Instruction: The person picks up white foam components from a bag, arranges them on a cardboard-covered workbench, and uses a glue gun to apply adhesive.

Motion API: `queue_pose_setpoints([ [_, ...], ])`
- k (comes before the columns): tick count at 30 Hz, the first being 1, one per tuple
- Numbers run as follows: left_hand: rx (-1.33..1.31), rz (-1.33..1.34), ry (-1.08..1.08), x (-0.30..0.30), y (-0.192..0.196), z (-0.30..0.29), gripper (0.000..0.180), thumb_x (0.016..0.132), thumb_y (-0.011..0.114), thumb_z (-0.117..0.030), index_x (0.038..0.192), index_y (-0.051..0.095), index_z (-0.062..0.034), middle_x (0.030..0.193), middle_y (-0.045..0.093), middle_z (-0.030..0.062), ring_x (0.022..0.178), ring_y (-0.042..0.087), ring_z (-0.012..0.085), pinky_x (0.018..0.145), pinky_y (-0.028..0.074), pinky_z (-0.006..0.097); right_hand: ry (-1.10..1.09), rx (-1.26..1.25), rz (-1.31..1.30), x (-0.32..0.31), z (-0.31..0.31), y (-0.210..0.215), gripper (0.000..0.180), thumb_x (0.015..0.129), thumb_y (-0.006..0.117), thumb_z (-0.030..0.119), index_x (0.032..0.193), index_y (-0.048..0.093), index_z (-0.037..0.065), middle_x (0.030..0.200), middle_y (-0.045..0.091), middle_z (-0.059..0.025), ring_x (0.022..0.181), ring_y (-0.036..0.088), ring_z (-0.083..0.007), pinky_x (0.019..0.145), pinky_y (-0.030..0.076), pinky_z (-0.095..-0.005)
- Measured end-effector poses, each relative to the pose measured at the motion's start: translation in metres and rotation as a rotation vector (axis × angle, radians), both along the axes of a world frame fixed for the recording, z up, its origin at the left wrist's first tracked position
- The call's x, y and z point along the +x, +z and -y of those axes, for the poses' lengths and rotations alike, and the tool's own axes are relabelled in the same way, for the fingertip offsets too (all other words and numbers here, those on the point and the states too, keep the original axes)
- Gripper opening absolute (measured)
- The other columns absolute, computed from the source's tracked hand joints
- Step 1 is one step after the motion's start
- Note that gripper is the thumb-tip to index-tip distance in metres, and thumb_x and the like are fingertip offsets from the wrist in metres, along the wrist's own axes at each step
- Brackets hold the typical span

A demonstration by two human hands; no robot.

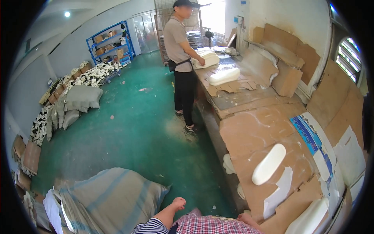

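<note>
1. The left hand (pixel 179 203) is curled into a loose fist with nothing in it, held out over the green floor (pixel 132 128) at the end of a bare forearm with a striped sleeve.
2. The right hand (pixel 244 219) sits low at the picture's lower edge, just against the near edge of the workbench (pixel 257 132); only part of it shows, so I cannot tell whether its fingers are spread or closed.
3. Just to the left of the left hand lies a large grey striped sack (pixel 113 199), its rounded edge near the fist but not touching it.
4. Ahead and to the right of the right hand, a white foam pad (pixel 269 163) lies flat on the cardboard-covered bench, well in from the bench's edge. A second white foam piece (pixel 309 218) lies further right, near the bench's back side.
5. Ahead of the left hand the floor runs open toward the far wall, bounded on the right by the long bench edge.
6. Further along that edge another person (pixel 182 58) stands, hands on a stack of white pads (pixel 208 59).
7. Far to the left, grey sacks (pixel 80 99) line the wall, and blue shelves (pixel 111 43) stand beyond.
</note>
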State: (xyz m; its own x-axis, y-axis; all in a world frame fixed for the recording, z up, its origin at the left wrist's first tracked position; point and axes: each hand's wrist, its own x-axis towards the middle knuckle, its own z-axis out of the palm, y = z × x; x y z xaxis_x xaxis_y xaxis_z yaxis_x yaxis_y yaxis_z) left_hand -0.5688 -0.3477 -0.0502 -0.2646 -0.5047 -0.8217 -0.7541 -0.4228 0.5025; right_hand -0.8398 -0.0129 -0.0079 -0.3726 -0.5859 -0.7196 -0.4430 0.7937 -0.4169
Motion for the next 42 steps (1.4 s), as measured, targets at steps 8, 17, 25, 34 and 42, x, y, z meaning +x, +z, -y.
queue_pose_setpoints([
  [8,-0.090,-0.191,0.480,0.021,0.031,0.140,0.018,0.079,0.056,-0.012,0.097,0.059,-0.0101,0.085,0.063,0.0055,0.059,0.061,0.0168,0.048,0.047,0.028,-0.061,-0.159,0.044,-0.031,0.154,-0.036,0.029,0.071,0.071,0.028,0.082,0.069,0.002,0.072,0.067,-0.0143,0.067,0.065,-0.0230,0.064,0.052,-0.0343],
  [17,-0.005,-0.316,0.972,0.123,-0.043,0.221,0.031,0.084,0.055,-0.024,0.109,0.053,-0.0076,0.089,0.060,0.0097,0.071,0.062,0.0247,0.060,0.052,0.039,0.126,0.016,0.159,-0.080,0.411,-0.042,0.019,0.075,0.063,0.022,0.079,0.067,0.003,0.063,0.063,-0.0064,0.054,0.060,-0.0141,0.048,0.049,-0.0279],
  [25,-0.063,-0.230,1.422,0.165,0.010,0.290,0.025,0.081,0.054,-0.006,0.105,0.061,-0.0091,0.080,0.050,0.0089,0.087,0.055,0.0315,0.069,0.049,0.042,0.571,-0.056,0.009,-0.101,0.684,-0.082,0.029,0.072,0.059,0.009,0.101,0.065,0.007,0.074,0.066,-0.0096,0.064,0.064,-0.0175,0.053,0.051,-0.0313],
  [34,0.048,-0.358,1.506,0.196,-0.042,0.513,0.021,0.082,0.051,-0.010,0.103,0.054,-0.0092,0.084,0.052,0.0102,0.083,0.054,0.0307,0.066,0.050,0.043,0.552,-0.142,0.155,-0.053,0.930,-0.099,0.024,0.071,0.057,0.016,0.091,0.065,0.006,0.066,0.063,-0.0068,0.054,0.058,-0.0173,0.050,0.048,-0.0327],
  [42,0.134,-0.461,1.464,0.248,-0.039,0.769,0.019,0.083,0.049,-0.014,0.101,0.049,-0.0094,0.088,0.053,0.0114,0.079,0.054,0.0300,0.063,0.050,0.044,0.195,0.062,0.205,-0.101,1.081,-0.109,0.015,0.077,0.055,0.013,0.084,0.067,0.005,0.064,0.063,-0.0077,0.052,0.060,-0.0164,0.044,0.046,-0.0283],
])
